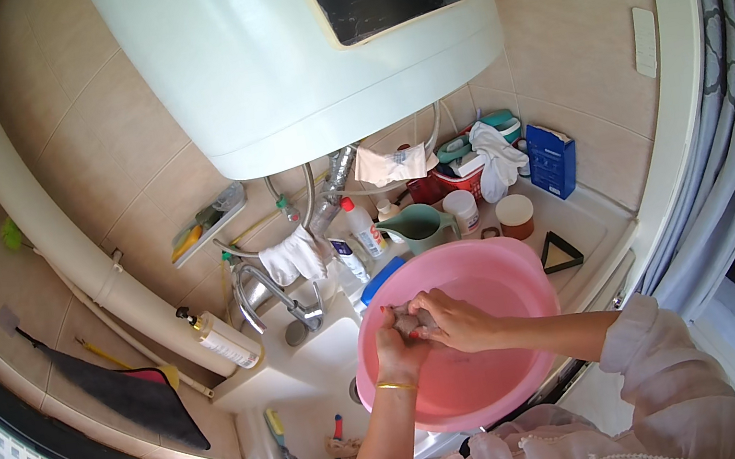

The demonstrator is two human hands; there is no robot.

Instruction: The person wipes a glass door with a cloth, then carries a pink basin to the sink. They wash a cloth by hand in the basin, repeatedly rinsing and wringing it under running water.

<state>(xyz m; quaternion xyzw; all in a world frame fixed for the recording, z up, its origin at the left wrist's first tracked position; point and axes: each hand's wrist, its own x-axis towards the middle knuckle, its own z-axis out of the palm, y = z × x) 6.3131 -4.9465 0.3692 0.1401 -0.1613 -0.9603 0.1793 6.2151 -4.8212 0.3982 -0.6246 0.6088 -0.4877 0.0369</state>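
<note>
Both hands meet over a large pink plastic basin point(509, 381), which rests on the sink's edge and ledge. My left hand point(399, 352) is closed around a small bunched greyish cloth point(412, 322). From the right, my right hand point(452, 323) pinches the same cloth with bent fingers. The cloth's exact shape is partly hidden by the fingers. Liquid appears to lie in the basin below the hands.
Left of the basin is a white sink point(311, 414) with a chrome faucet point(292, 304) and a brush point(284, 448). Behind stand a green jug point(420, 228), a red-capped bottle point(363, 226), jars point(515, 215) and a blue box point(551, 161). A water heater point(344, 87) hangs above.
</note>
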